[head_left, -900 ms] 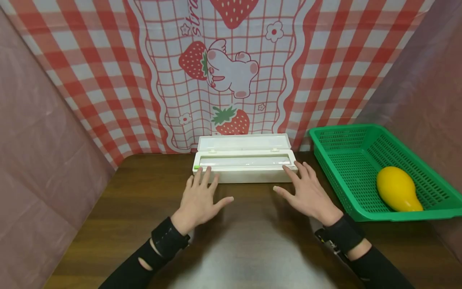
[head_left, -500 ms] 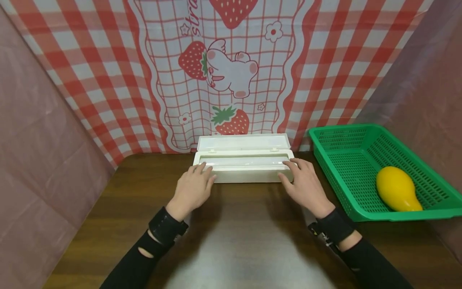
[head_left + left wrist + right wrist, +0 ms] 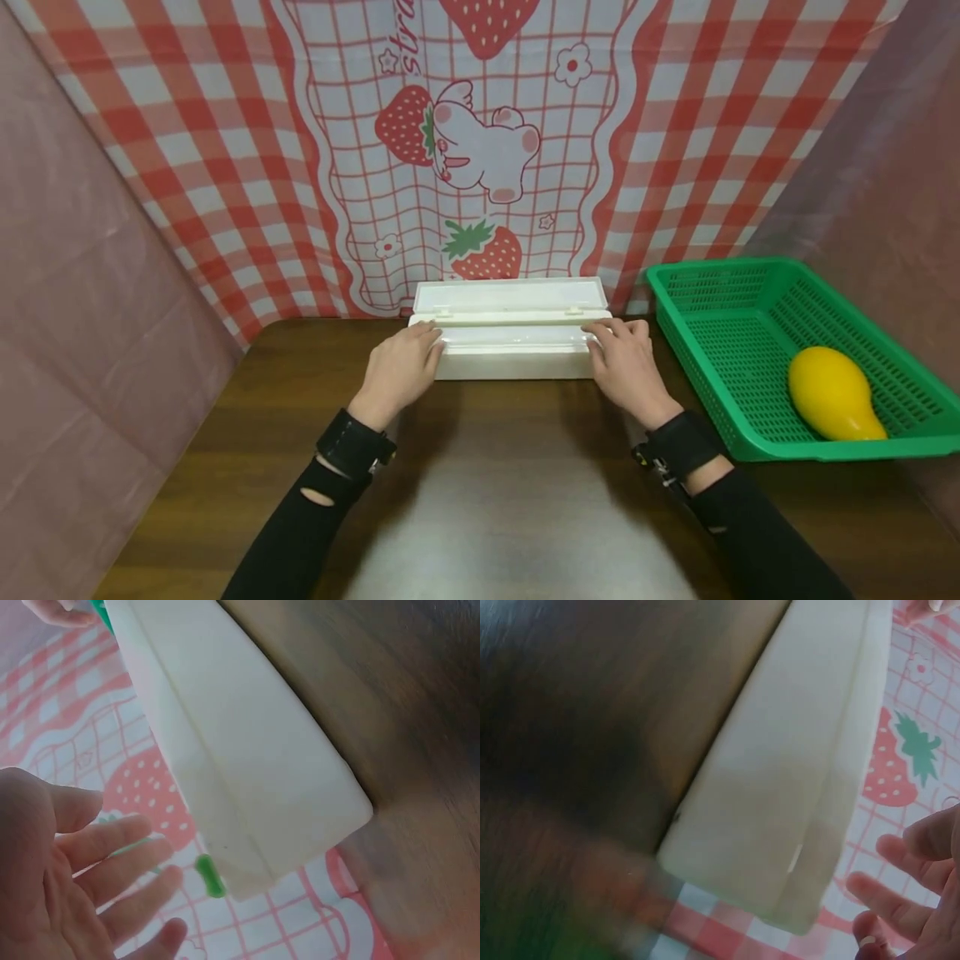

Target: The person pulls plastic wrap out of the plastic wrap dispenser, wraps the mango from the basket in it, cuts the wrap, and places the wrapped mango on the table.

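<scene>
**Head view: both hands are now at the ends of the white box (image 3: 513, 367)**

Compared with a second ago, I see the left hand (image 3: 397, 367) and right hand (image 3: 630, 364) further forward, thumbs drawn in; the box sits at the table's (image 3: 517, 508) back edge, its lid (image 3: 510, 294) raised as before; I judge that both ends are now within reach for handling together.

The wrist views show me loosely bent fingers, spaced apart, with patterned cloth (image 3: 150, 787) visible between them and the box; from the head they overlap its ends, so I cannot tell whether any fingertip touches; nothing looks clamped.

The left wrist view gives me a green tab (image 3: 210, 876), which the left hand hides from the head view; only the head view shows me the raised lid and the yellow fruit (image 3: 834, 395) in the green basket (image 3: 693, 379).
</scene>
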A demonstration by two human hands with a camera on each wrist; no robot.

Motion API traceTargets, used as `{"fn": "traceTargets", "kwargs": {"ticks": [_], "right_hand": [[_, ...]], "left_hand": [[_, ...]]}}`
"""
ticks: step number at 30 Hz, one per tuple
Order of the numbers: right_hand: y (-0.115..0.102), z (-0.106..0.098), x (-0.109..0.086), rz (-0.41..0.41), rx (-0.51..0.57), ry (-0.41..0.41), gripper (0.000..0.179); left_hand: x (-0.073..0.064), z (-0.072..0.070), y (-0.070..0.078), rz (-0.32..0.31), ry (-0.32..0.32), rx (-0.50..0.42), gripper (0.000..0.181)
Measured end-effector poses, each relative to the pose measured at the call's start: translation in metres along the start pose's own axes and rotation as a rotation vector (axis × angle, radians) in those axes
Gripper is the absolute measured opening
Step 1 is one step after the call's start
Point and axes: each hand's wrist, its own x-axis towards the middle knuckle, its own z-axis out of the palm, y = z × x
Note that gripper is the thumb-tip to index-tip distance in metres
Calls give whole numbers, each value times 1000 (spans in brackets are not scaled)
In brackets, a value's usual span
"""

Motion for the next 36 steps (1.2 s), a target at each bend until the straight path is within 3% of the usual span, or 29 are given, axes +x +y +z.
{"fn": "traceTargets", "kwargs": {"ticks": [7, 15, 29, 36], "right_hand": [[11, 14, 3, -44, 7, 16, 25], [19, 23, 5, -8, 6, -16, 24], [28, 22, 18, -24, 0, -41, 24], [34, 19, 23, 67, 92, -89, 29]], "left_hand": [[8, 9, -5, -19, -31, -7, 37], [13, 15, -7, -43, -45, -7, 24], [22, 17, -19, -56, -81, -78, 27], [28, 19, -32, -47, -150, -172, 28]]}}
